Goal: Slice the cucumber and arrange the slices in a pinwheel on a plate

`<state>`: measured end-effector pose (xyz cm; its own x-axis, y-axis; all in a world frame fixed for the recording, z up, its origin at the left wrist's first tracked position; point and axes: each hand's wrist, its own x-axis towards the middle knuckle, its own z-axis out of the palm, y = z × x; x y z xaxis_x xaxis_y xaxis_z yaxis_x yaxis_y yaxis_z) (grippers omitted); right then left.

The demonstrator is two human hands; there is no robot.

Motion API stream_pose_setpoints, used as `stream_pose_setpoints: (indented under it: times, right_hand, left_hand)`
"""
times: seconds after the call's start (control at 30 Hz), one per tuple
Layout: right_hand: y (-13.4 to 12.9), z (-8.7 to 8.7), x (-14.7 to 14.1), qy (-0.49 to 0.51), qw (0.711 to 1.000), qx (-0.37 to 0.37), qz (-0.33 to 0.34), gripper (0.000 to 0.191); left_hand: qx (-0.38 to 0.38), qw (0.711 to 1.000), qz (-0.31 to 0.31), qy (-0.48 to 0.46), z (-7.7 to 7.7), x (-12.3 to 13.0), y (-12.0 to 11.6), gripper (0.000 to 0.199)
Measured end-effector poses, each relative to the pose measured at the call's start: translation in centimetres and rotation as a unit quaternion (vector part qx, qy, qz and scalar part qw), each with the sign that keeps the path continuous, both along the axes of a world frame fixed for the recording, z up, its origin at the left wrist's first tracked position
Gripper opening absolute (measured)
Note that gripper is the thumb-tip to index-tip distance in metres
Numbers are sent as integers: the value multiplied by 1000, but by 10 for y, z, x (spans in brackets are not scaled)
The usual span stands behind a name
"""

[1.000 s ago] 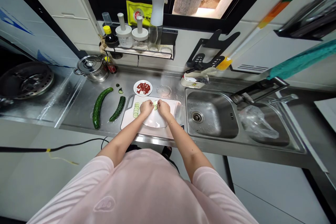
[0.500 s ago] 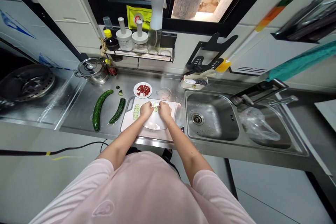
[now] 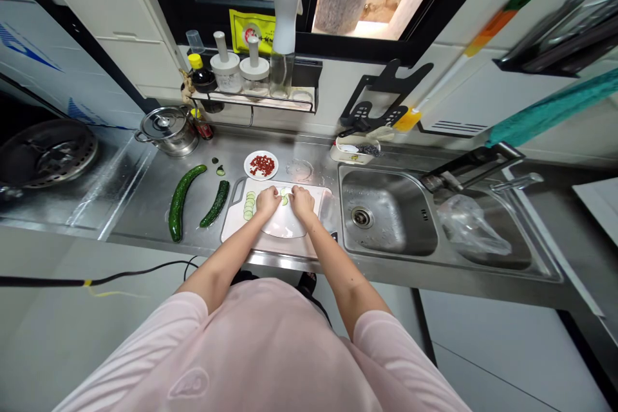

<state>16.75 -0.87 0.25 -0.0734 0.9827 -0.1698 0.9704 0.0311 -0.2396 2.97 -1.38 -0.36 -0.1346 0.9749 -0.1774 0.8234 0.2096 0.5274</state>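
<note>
white plate (image 3: 284, 228) beneath close-set hands (image 3: 268, 202) (image 3: 302, 202)

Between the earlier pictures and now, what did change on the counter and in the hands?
Very little: the right hand looks slightly farther right, away from the left hand. No clear grasp or release shows. The whole view also shifted slightly with the camera. The row of cucumber slices, the cutting board, the curved cucumber and the shorter cucumber stayed put.

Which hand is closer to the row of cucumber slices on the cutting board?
Left. The left hand is just to the right of the row of cucumber slices; the right hand is farther right, beyond the left.
</note>
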Motion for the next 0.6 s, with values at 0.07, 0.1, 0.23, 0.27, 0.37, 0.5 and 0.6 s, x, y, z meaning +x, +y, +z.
stream_pose_setpoints:
  times: [0.07,0.1,0.23,0.27,0.37,0.5,0.6]
  right_hand:
    - [0,0,0,1,1000,-1,2,25]
    - [1,0,0,2,1000,-3,3,25]
    - [1,0,1,14,1000,-7,4,25]
    - [0,0,1,17,1000,-6,3,24]
    - [-2,-1,3,24,1000,4,0,23]
    - [-7,-3,5,33,999,16,6,23]
    - [-11,-4,4,43,999,20,10,22]
  left_hand:
    - [2,1000,-1,-2,-1,0,0,16]
    - [2,1000,-1,-2,-2,-1,0,16]
    - [-2,1000,1,3,-1,-1,0,17]
    - [-3,1000,2,4,-1,0,0,17]
    - [-5,1000,4,6,0,0,0,19]
    - [-7,1000,6,22,-2,1,1,18]
    - [-6,1000,5,24,-3,1,1,17]
